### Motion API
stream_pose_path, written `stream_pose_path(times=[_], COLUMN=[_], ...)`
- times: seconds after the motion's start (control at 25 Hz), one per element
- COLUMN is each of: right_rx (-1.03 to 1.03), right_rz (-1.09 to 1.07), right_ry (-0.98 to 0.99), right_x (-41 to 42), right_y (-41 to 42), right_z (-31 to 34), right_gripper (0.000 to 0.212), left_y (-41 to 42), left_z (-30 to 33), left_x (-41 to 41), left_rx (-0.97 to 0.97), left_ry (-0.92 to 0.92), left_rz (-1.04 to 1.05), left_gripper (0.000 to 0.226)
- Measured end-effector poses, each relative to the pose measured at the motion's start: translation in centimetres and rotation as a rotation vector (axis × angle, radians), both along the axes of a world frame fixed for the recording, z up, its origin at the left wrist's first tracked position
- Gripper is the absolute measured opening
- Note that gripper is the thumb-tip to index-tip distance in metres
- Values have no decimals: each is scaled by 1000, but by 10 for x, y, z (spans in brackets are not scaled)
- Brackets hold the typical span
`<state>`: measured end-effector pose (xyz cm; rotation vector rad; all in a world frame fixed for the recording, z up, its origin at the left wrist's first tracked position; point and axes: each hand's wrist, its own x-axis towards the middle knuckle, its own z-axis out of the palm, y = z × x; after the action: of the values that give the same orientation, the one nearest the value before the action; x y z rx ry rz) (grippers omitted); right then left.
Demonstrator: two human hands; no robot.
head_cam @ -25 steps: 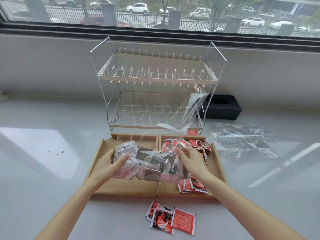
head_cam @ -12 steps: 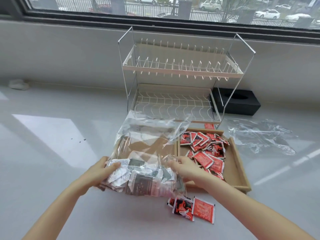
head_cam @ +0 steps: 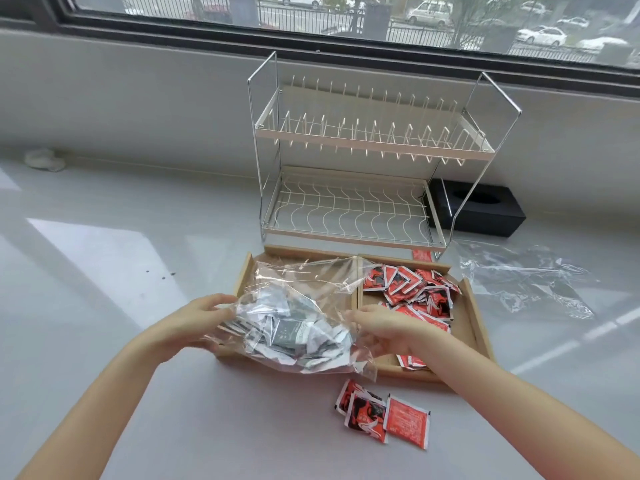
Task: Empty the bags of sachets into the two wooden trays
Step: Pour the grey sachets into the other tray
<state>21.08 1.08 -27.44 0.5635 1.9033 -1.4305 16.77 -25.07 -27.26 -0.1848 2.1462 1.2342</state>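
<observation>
1. The clear bag (head_cam: 298,317) of grey-and-white sachets (head_cam: 291,332) now sits lower over the left wooden tray (head_cam: 246,268), its near end past the tray's front edge.
2. The bag's open mouth has spread toward the tray's back edge.
3. The left hand (head_cam: 202,318) and right hand (head_cam: 382,329) have drawn further apart, seemingly on the bag's sides.

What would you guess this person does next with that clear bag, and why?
Probably tip the bag so its open mouth spills into the left tray. Both the left hand and right hand grip it over that tray, still full of grey sachets; the right tray already holds red ones.
</observation>
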Motion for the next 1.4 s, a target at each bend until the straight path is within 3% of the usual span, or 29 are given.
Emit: stream_pose_path(times=[0.28,0.48,0.68,0.92,1.4], right_rx=[-76,-129,-402,-602,-748], right_rz=[-24,-51,-238,-353,-391], right_ry=[99,147,90,110,137], right_x=[-14,-33,-45,-62,-71], right_y=[15,26,37,46,49], right_z=[23,37,61,89,117], right_gripper=[59,45,41,31,28], left_y=[0,1,4,9,15], left_z=[32,51,70,103,138], left_x=[-6,-16,-26,-40,-55], left_rx=[82,169,346,500,546], left_ry=[149,197,202,364,526], left_rz=[48,76,226,323,337], left_gripper=[30,29,20,20,23])
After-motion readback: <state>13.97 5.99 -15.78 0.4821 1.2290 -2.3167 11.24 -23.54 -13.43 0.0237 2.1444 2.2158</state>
